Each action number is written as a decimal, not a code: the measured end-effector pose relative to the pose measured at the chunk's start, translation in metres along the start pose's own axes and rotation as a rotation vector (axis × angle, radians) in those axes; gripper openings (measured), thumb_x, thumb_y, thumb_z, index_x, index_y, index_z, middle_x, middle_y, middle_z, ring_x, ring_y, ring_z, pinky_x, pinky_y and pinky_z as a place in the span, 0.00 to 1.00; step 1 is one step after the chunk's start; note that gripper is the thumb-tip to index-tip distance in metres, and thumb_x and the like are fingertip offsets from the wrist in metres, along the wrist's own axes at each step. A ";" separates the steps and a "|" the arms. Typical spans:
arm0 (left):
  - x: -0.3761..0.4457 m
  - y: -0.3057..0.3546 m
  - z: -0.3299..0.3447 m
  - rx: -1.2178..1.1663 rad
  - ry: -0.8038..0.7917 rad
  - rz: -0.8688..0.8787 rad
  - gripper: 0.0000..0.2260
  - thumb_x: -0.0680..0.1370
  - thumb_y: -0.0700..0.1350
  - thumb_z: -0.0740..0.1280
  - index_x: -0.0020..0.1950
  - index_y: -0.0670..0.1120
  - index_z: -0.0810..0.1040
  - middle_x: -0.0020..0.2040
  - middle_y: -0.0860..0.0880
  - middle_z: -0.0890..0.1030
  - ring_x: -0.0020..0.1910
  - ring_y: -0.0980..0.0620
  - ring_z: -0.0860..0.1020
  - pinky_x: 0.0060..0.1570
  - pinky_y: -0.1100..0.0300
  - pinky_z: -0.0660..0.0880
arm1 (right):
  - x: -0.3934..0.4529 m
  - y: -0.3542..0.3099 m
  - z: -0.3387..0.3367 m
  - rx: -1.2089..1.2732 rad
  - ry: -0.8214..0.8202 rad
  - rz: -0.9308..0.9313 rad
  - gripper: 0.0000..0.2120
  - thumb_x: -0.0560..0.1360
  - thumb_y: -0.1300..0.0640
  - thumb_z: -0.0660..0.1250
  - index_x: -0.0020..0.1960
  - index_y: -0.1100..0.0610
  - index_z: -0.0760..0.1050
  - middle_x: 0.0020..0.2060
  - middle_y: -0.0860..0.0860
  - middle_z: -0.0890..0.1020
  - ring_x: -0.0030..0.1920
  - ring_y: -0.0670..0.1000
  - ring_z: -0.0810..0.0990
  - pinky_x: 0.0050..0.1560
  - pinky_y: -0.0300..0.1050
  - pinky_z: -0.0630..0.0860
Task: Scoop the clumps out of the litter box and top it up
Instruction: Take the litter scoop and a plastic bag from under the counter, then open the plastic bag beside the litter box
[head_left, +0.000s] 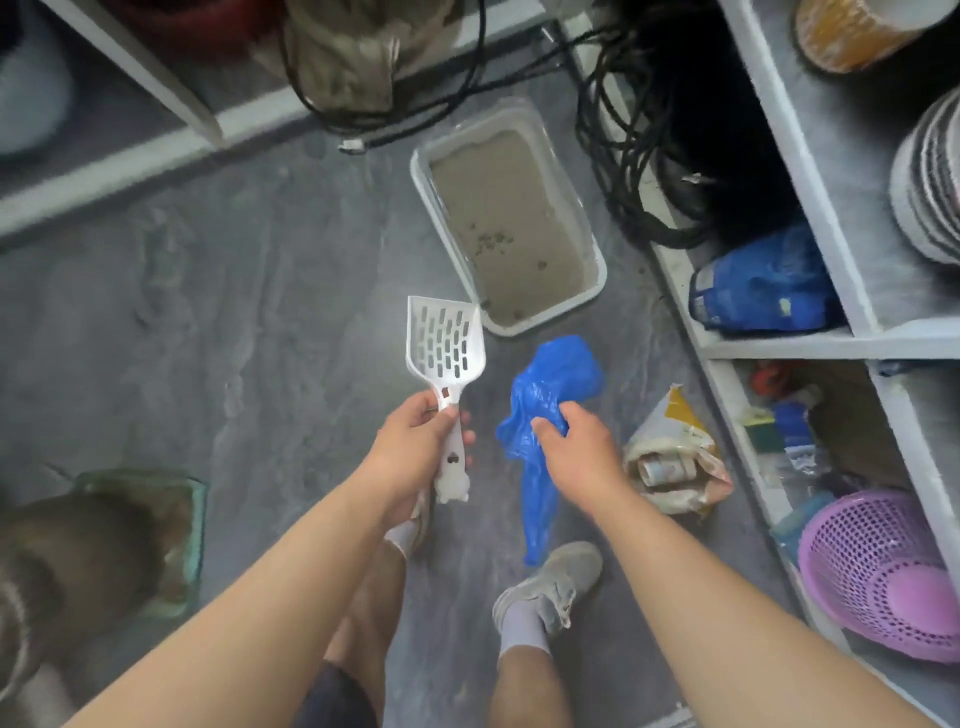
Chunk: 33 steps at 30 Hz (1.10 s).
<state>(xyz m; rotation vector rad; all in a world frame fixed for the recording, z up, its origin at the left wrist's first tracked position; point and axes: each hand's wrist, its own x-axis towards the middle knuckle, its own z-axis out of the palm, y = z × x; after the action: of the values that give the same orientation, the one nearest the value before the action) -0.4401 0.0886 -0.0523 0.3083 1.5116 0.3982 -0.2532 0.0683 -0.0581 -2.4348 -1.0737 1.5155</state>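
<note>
Head view is looking straight down at the floor, and the person is standing over the job with both hands loaded. The left hand is wrapping its grip round the handle of the white slotted scoop, blade pointing up the frame and empty. The right hand is pinching a crumpled blue bag, which is hanging limp, mouth not opened. The litter box is sitting upper centre of the frame, just beyond the scoop — dark clumps are showing toward its near end. A rolled litter sack is lying lower right of the box. Scooping is not yet begun, I'd say; next up is crouching, opening the bag, and sliding the blade under those clumps — gently.
</note>
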 end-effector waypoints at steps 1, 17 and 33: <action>0.001 0.010 -0.012 -0.018 -0.002 -0.003 0.05 0.84 0.43 0.63 0.55 0.44 0.78 0.49 0.45 0.82 0.41 0.49 0.82 0.39 0.53 0.80 | 0.003 -0.017 0.005 -0.006 -0.021 -0.011 0.15 0.79 0.52 0.63 0.38 0.58 0.66 0.34 0.50 0.72 0.34 0.50 0.69 0.32 0.41 0.65; 0.015 0.095 -0.079 -0.140 -0.058 0.101 0.17 0.73 0.45 0.77 0.58 0.45 0.77 0.48 0.49 0.85 0.47 0.48 0.84 0.48 0.57 0.77 | 0.032 -0.177 0.050 0.432 -0.243 0.087 0.23 0.76 0.47 0.68 0.54 0.68 0.75 0.50 0.66 0.83 0.46 0.62 0.84 0.51 0.64 0.80; -0.200 0.182 -0.096 -0.171 0.219 0.322 0.07 0.79 0.40 0.71 0.56 0.46 0.79 0.45 0.49 0.85 0.37 0.54 0.82 0.39 0.57 0.78 | -0.140 -0.280 -0.096 0.336 -0.380 -0.013 0.11 0.79 0.55 0.67 0.47 0.63 0.78 0.37 0.59 0.82 0.32 0.54 0.81 0.32 0.42 0.77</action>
<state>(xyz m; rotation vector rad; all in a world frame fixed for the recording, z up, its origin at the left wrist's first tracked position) -0.5507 0.1598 0.2029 0.3837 1.6314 0.8351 -0.3570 0.2228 0.2117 -1.9641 -0.7932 2.0182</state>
